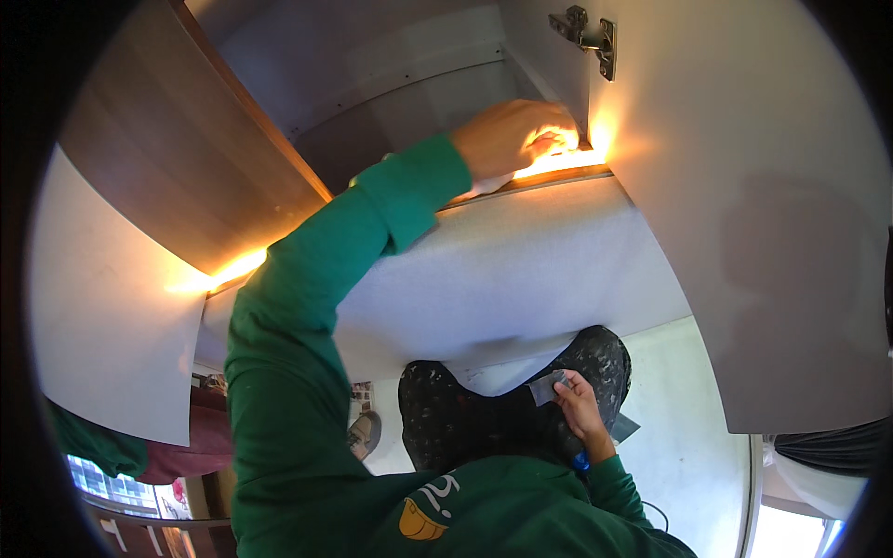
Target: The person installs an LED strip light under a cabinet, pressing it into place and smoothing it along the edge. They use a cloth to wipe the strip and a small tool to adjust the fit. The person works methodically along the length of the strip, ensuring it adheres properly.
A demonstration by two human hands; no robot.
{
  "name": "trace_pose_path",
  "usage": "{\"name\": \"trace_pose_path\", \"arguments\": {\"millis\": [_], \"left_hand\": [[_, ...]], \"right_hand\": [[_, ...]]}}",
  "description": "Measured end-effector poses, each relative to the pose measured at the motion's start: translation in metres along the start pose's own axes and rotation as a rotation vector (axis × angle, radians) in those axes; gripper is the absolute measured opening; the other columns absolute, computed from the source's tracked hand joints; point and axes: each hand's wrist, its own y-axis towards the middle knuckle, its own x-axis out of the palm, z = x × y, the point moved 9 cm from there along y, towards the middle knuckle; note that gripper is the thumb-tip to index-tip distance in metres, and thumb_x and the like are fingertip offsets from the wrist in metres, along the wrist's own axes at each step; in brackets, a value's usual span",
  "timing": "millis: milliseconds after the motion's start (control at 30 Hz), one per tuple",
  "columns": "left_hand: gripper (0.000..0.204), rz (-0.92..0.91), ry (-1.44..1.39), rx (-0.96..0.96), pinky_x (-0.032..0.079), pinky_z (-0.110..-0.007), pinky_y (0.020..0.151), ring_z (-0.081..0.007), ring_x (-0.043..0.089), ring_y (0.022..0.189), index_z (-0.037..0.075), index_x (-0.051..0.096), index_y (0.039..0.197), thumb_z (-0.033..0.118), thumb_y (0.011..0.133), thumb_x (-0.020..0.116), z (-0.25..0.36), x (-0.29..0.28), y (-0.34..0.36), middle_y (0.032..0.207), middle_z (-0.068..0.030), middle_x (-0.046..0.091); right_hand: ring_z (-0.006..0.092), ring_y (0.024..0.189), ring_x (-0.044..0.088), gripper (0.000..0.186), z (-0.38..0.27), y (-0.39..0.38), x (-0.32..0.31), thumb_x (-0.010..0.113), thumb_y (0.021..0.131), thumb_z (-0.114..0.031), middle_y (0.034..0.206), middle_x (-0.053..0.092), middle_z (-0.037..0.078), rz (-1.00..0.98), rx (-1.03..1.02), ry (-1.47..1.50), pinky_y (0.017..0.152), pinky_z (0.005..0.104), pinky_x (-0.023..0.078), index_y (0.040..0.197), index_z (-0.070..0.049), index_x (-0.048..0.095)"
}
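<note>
My left arm in a green sleeve reaches up across the view. At its end my left hand is closed, with fingers curled at the right end of a brightly lit cabinet edge. Glare hides what those fingers hold, if anything. Low down, above my right thigh, my right hand pinches a small flat grey piece between thumb and fingers. It looks like folded sandpaper, though its kind is not certain. My paint-spotted dark trousers lie just behind it.
An open cabinet door stands at the right, with a metal hinge above. A wooden panel and a white door are at the left. A grey flat sheet lies by my right knee. A shoe shows lower left.
</note>
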Motion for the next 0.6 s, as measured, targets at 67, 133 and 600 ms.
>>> {"name": "trace_pose_path", "arguments": {"millis": [67, 133, 600], "left_hand": [[0.022, -0.009, 0.115, -0.014, 0.055, -0.045, 0.089, -0.0319, 0.068, 0.103, 0.004, 0.071, 0.116, 0.010, 0.104, 0.055, -0.001, -0.010, -0.019, 0.111, -0.0124, 0.070], [0.019, -0.093, 0.186, -0.149, 0.055, -0.046, 0.088, -0.0326, 0.068, 0.102, 0.005, 0.073, 0.112, 0.010, 0.103, 0.057, -0.013, -0.015, -0.038, 0.109, -0.0113, 0.071], [0.015, -0.049, -0.040, -0.130, 0.054, -0.041, 0.086, -0.0265, 0.066, 0.099, 0.004, 0.070, 0.103, 0.014, 0.106, 0.059, -0.012, -0.010, -0.028, 0.107, -0.0093, 0.066]], "right_hand": [[0.0122, 0.104, 0.068, 0.023, 0.000, -0.001, -0.002, 0.067, 0.103, -0.006, 0.114, 0.071, 0.002, 0.023, -0.002, 0.042, 0.094, 0.0321, 0.053, 0.126, -0.006, 0.063], [0.0125, 0.104, 0.068, 0.023, 0.000, 0.000, 0.000, 0.068, 0.103, -0.006, 0.114, 0.071, 0.001, 0.010, -0.014, 0.012, 0.095, 0.0325, 0.054, 0.126, -0.006, 0.063], [0.0110, 0.101, 0.067, 0.023, 0.005, 0.002, -0.001, 0.068, 0.103, -0.008, 0.113, 0.072, 0.000, -0.002, -0.012, 0.003, 0.091, 0.0289, 0.053, 0.126, -0.007, 0.063]]}}
